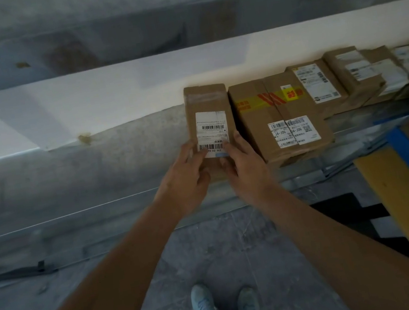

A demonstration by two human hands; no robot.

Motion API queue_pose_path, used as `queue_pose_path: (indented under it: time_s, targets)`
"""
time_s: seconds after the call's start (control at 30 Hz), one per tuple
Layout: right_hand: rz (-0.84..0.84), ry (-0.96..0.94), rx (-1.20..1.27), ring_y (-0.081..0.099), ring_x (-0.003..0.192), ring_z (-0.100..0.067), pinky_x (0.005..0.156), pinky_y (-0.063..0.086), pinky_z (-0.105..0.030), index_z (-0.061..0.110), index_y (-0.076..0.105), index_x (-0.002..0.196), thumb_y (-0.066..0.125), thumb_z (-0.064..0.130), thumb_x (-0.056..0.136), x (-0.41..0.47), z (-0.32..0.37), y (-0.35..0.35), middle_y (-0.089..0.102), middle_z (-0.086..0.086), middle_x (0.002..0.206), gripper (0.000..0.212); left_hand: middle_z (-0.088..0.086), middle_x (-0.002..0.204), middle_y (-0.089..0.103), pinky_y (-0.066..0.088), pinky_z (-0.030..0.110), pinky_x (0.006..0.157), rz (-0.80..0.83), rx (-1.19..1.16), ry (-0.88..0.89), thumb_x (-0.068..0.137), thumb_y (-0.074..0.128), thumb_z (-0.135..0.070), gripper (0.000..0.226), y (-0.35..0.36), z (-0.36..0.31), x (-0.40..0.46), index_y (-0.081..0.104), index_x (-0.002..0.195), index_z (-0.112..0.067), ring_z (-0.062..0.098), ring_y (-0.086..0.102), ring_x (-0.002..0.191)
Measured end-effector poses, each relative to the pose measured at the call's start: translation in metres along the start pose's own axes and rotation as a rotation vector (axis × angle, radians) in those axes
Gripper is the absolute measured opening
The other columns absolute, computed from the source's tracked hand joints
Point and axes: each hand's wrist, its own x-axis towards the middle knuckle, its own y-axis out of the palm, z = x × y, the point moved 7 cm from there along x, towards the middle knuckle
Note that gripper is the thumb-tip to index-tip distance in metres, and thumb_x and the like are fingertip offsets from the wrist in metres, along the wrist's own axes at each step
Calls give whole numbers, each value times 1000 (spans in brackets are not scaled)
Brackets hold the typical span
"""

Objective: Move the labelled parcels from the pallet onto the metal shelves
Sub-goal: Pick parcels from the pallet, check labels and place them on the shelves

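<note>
Two hands: left hand [188,176] and right hand [247,166] hold the near end of a narrow parcel [209,116], fingers curled onto its top face, thumbs under or behind the edge.
Hidden: both hands cover the parcel's near end and the bottom of its label [212,131]; print too blurred to read.
Parcel place: on the metal shelf [120,174], just beside a taped box [278,118].
Long axis: runs from the person toward the wall, label up.
Cut off: further boxes [363,74] to the right blur out at the frame edge.
Below: shoes [224,303] on the floor.
</note>
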Motion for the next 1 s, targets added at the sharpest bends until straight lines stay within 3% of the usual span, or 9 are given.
queue_pose_path:
  time_s: [0.1, 0.2, 0.3, 0.37, 0.53, 0.77, 1.0]
  targets:
    - [-1, -19, 50, 22, 153, -22, 114, 35, -34, 18, 33, 158, 49, 29, 105, 5, -6, 7, 12, -6, 169, 56, 9, 168, 12, 42, 43, 116, -14, -43, -20, 104, 51, -20, 55, 10, 9, 7, 38, 155, -8, 30, 35, 149]
    - [2, -62, 83, 16, 154, -18, 115, 27, -25, 15, 32, 158, 52, 26, 105, 6, -9, 10, 10, -8, 169, 58, 12, 170, 9, 36, 36, 117, -45, -99, -45, 105, 52, -16, 56, 16, 13, 8, 35, 158, -10, 28, 21, 155]
    - [-19, -79, 92, 14, 155, -19, 116, 24, -24, 11, 36, 156, 56, 23, 104, 8, -9, 11, 15, -12, 168, 57, 8, 170, 16, 34, 32, 118, -62, -113, -28, 105, 50, -12, 54, 19, 11, 8, 35, 157, -5, 21, 24, 154]
    - [-16, -75, 101, 16, 155, -22, 118, 29, -31, 9, 38, 155, 57, 22, 103, 9, -9, 11, 17, -14, 167, 57, 7, 168, 21, 34, 34, 120, -68, -108, -43, 105, 49, -10, 53, 18, 10, 8, 35, 156, -2, 18, 26, 152]
    - [22, -102, 101, 21, 153, -28, 120, 33, -41, 6, 43, 151, 62, 18, 100, 1, 0, 8, 21, -18, 165, 56, 10, 168, 20, 34, 31, 117, -62, -47, -83, 104, 51, -11, 55, 9, 4, -2, 34, 156, -2, 25, 29, 151]
    - [48, -143, 109, 22, 153, -26, 121, 30, -37, 6, 41, 152, 64, 20, 99, -18, 25, -17, 16, -16, 166, 59, 14, 166, 25, 31, 31, 119, -95, 41, -113, 102, 54, -7, 53, -16, -16, -17, 41, 153, 0, 30, 33, 150]
    - [40, -154, 118, 12, 155, -24, 121, 15, -24, 9, 39, 154, 64, 20, 100, -47, 49, -59, 12, -12, 167, 61, 14, 165, 26, 29, 31, 119, -124, 87, -92, 104, 52, -8, 50, -39, -61, -40, 42, 151, 2, 32, 38, 147]
